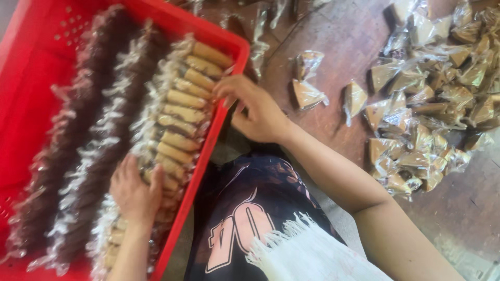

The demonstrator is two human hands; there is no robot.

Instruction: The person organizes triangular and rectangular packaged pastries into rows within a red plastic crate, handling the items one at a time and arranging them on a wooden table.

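Observation:
A red plastic crate [229, 49] on the left holds rows of wrapped snack rolls: two dark brown rows [99, 135] and one row of light tan rolls [182, 112]. My left hand [134, 193] lies flat on the near end of the tan row, pressing it down. My right hand [255, 109] is at the crate's right rim, fingers curled next to the tan rolls near the far end; I cannot tell whether it holds one.
A heap of triangular snacks in clear wrappers [437, 99] covers the brown floor at right, with two or three loose ones [307, 93] closer to the crate. My dark printed shirt [245, 218] and a white fringed cloth [297, 250] fill the bottom centre.

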